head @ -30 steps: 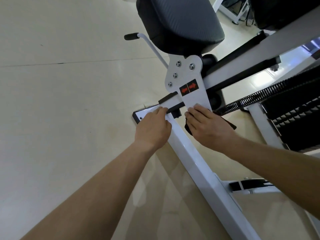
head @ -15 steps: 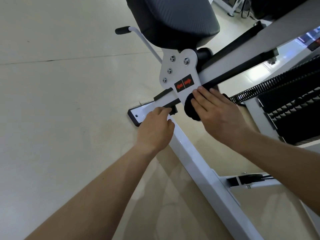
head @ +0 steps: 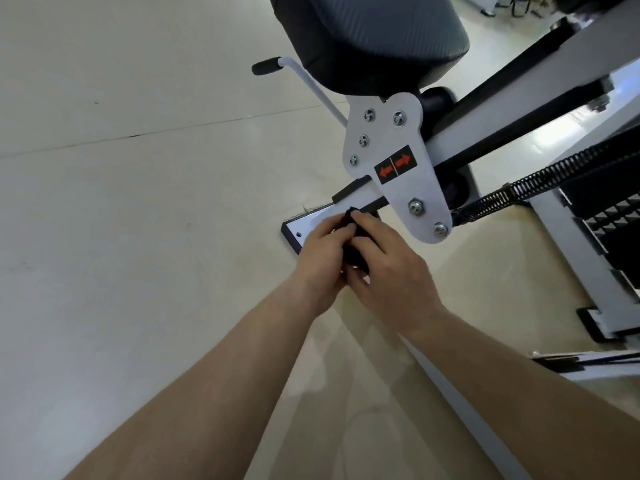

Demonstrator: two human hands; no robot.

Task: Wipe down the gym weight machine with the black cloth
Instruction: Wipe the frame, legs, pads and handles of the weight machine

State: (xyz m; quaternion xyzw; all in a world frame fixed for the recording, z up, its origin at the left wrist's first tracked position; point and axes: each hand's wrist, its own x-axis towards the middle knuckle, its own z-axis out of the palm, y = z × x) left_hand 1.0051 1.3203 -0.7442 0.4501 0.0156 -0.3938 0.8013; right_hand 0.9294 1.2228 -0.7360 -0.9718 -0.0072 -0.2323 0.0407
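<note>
Cloth (black) gripped between left hand, right hand.

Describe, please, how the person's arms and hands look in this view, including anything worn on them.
Both arms are bare as far as the frame shows: no sleeve or cuff reaches the left forearm or the right forearm. The left hand and right hand wear no gloves. No watch, bracelet or ring shows on the visible sides, and there are no markings or bandages.

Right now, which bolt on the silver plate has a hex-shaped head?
The hex bolt directly below the red arrow sticker on the silver plate; the other five bolts look round-headed.
</note>
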